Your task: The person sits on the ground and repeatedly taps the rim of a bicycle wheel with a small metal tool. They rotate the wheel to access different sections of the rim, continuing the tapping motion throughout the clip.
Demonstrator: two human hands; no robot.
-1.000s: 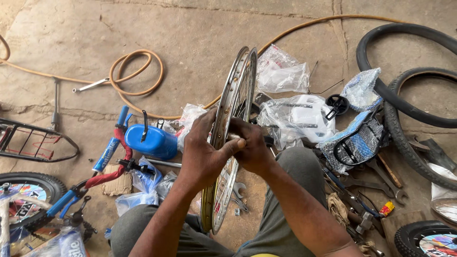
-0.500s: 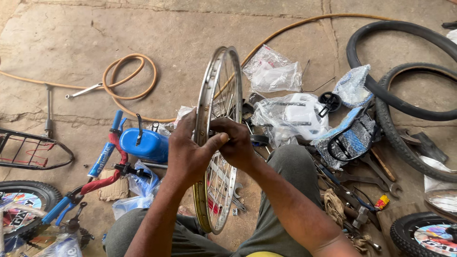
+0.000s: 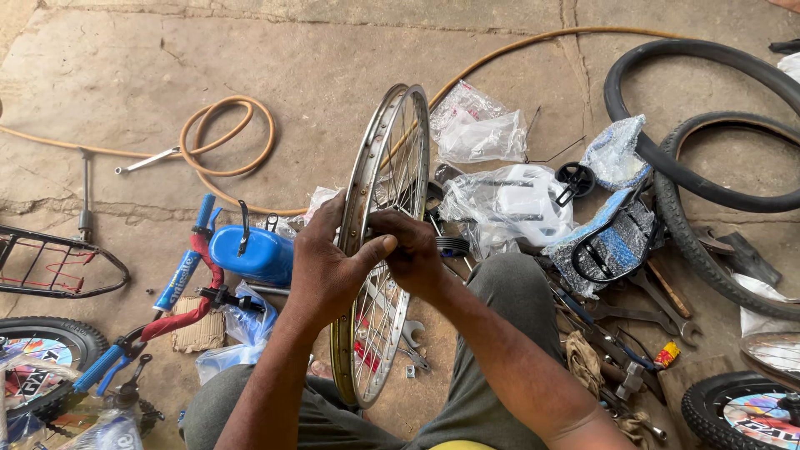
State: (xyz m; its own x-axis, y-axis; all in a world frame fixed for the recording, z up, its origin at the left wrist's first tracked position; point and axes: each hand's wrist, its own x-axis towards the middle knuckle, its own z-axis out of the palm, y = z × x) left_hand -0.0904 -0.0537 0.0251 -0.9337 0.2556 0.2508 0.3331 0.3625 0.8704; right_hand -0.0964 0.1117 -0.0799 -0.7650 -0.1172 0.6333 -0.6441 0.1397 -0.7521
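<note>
**Head view: both hands on a spoked wheel rim amid bagged bicycle parts**

Head camera looks down on a bare spoked wheel rim (image 3: pixel 379 250) standing upright on edge between the person's knees, its lower arc near the concrete floor (image 3: pixel 250 58). The left hand (image 3: pixel 329 271) wraps the rim's outer edge from the left, fingers curled over the metal and thumb stretched across toward the other hand. The right hand (image 3: pixel 412 250) is bunched at the rim's inner side, fingertips pinched together on something small at the spokes; what it pinches is too small to tell.

Several clear plastic bags lie about. One crumpled bag (image 3: pixel 475 129) rests beyond the wheel, its contents unclear. A larger bag (image 3: pixel 508 204) just right of the rim holds white parts and dark rods. A bubble-wrap bundle (image 3: pixel 617 154) sits further right, beside a black pedal-like piece (image 3: pixel 575 177). A blue patterned saddle (image 3: pixel 608 242) lies partly wrapped near the right knee, with spanners (image 3: pixel 658 304) scattered just beside it.

Left of the wheel sit a blue plastic container (image 3: pixel 250 254) and red handlebars with blue grips (image 3: pixel 179 287). An orange hose (image 3: pixel 225 137) coils on the floor, and black tyres (image 3: pixel 708 167) lie at the right.
</note>
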